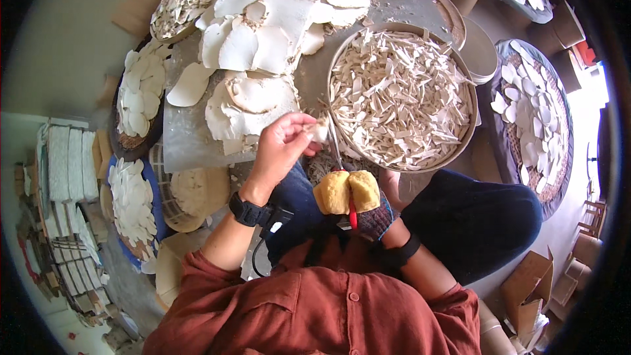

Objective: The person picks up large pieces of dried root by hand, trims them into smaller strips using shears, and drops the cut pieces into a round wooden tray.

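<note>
Left hand (279, 148) fingers pinched on small pale piece (320, 129) above lap, gloved right hand (351, 200) clamped on red-handled scissors (342, 177); round tray of cut strips (401, 95) just beyond, white flat pieces (263, 39) heaped on tabletop (187, 138).

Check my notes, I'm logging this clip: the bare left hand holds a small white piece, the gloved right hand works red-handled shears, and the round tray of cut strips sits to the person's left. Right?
Not quite. The head view shows the round tray of cut strips on the person's right, not left. The rest holds: the bare left hand pinches a small white piece, and the gloved right hand works the red-handled shears.
</note>
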